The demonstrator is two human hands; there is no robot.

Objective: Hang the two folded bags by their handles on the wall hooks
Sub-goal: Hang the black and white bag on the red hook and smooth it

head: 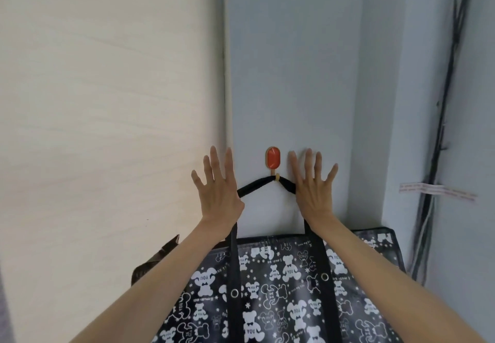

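A black bag (289, 286) printed with white bears hangs flat against the pale blue wall. Its black handle (257, 186) loops over the small peg of an orange oval wall hook (273, 157). My left hand (218, 191) is raised to the left of the hook, fingers spread, palm toward the wall, holding nothing. To the right of the hook my right hand (313, 187) is spread the same way, covering part of the handle. A dark brown corner (158, 257) of another item shows behind my left forearm; I cannot tell what it is.
A cream wooden panel (107, 101) fills the left side. Black cables (444, 117) run down the wall at the right, with a white label strip (436, 190) taped across them.
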